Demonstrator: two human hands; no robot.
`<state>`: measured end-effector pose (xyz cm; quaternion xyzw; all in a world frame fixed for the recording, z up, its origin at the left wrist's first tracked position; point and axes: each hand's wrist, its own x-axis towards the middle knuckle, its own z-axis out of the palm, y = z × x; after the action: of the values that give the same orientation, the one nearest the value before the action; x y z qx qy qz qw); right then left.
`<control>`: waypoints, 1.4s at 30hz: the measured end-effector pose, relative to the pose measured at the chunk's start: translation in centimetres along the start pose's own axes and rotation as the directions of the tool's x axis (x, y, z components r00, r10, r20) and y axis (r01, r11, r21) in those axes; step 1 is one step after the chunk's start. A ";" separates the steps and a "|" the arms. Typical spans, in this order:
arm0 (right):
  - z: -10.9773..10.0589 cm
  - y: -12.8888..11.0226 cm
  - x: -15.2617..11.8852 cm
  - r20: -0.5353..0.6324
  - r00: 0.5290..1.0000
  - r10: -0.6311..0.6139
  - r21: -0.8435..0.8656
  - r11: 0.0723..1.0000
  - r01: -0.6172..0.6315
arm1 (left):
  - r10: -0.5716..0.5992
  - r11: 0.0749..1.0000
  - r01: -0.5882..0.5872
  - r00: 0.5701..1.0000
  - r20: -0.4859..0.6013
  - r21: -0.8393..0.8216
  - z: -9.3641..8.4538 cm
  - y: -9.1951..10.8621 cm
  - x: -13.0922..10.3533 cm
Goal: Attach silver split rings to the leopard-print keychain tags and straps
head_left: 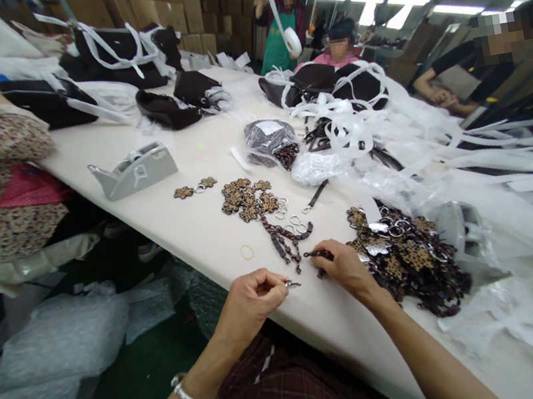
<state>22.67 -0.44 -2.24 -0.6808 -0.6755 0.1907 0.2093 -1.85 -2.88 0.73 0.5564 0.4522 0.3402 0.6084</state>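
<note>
My left hand is closed in a pinch near the table's front edge, and a small metal clasp sticks out from its fingertips. Dark brown beads show between the curled fingers of my right hand, a little farther right. Just beyond both hands lie dark beaded strands with black pieces. Silver rings are scattered beside them. Behind these sits a loose group of leopard-patterned flower charms. A large heap of beaded charms lies to the right of my right hand.
A grey tape dispenser stands at the left edge of the white table. White straps and plastic cover the right side. A bag of beads and black bags lie farther back. Several people work around the table.
</note>
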 end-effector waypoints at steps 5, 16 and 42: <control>-1.0 -2.8 -2.3 0.154 0.987 0.040 0.379 0.920 -0.097 | 0.026 0.999 -0.024 0.999 -0.045 0.043 -0.2 0.4 -0.2; -1.9 -8.4 -6.3 0.120 0.991 0.053 0.590 0.799 -0.115 | 0.241 0.933 -0.202 0.965 -0.101 0.297 0.5 1.2 -1.0; -0.9 -8.1 -6.1 -0.187 0.871 -0.453 0.085 0.876 0.474 | 0.071 0.994 -0.068 0.997 -0.035 0.086 0.3 0.8 -0.9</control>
<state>16.29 -6.55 2.76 -0.4969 -0.7865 0.1219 0.3460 -1.87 -3.68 1.69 0.5906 0.4581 0.3524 0.5632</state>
